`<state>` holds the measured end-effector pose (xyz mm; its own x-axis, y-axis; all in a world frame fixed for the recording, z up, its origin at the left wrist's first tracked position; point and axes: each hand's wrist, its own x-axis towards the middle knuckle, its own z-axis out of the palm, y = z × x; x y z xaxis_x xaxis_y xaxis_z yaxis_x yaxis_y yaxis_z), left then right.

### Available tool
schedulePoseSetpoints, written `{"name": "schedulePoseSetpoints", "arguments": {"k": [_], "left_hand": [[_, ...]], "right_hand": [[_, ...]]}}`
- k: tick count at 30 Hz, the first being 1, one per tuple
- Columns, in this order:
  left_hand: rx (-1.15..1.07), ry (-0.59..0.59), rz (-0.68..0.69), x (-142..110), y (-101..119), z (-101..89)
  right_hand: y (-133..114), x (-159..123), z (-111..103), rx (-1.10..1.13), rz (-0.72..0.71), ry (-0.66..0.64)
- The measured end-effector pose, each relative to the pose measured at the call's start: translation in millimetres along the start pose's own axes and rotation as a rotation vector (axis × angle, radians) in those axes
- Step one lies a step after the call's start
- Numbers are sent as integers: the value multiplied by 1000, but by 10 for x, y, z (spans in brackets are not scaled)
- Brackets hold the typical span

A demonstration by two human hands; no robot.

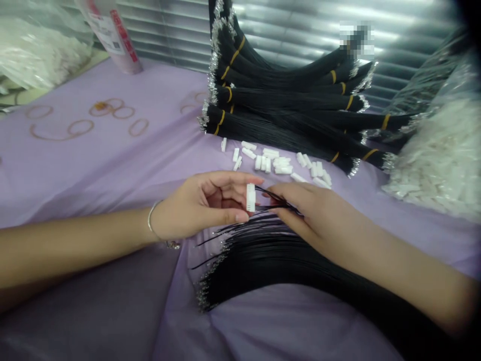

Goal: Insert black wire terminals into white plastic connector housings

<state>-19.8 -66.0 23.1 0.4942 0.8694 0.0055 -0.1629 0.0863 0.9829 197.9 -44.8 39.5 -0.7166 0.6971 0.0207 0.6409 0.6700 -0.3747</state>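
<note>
Between the thumb and fingers of my left hand (210, 203) is a white plastic connector housing (250, 197), held upright by its two ends. Several black wires (276, 196) run from the housing's right side into my right hand (306, 208), whose thumb and fingers pinch them. Below both hands lies a thick bundle of loose black wires (270, 260), with silvery metal terminals at its left end. A few single wires stick out to the left above it. Just beyond my hands, several white connector housings (282, 161) are scattered on the purple cloth.
Bundles of black wire (278, 105) tied with yellow bands are stacked by the window blinds. Clear bags of white parts stand at the right (443, 160) and far left (41, 55). Rubber bands (112, 108) lie on the purple cloth (158, 130), near a pinkish bottle (116, 40).
</note>
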Motion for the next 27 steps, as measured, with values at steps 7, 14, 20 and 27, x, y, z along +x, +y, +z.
{"name": "schedulePoseSetpoints", "arguments": {"k": [7, 14, 20, 27], "left_hand": [[585, 50, 280, -11, 26, -32], [783, 104, 167, -41, 71, -8], [732, 115, 137, 1, 39, -25], [634, 148, 87, 40, 9, -59]], "right_hand": [[-92, 3, -71, 160, 1, -250], [-193, -73, 15, -120, -188, 196], [-300, -90, 87, -12, -238, 261], [-363, -63, 191, 145, -259, -105]]}}
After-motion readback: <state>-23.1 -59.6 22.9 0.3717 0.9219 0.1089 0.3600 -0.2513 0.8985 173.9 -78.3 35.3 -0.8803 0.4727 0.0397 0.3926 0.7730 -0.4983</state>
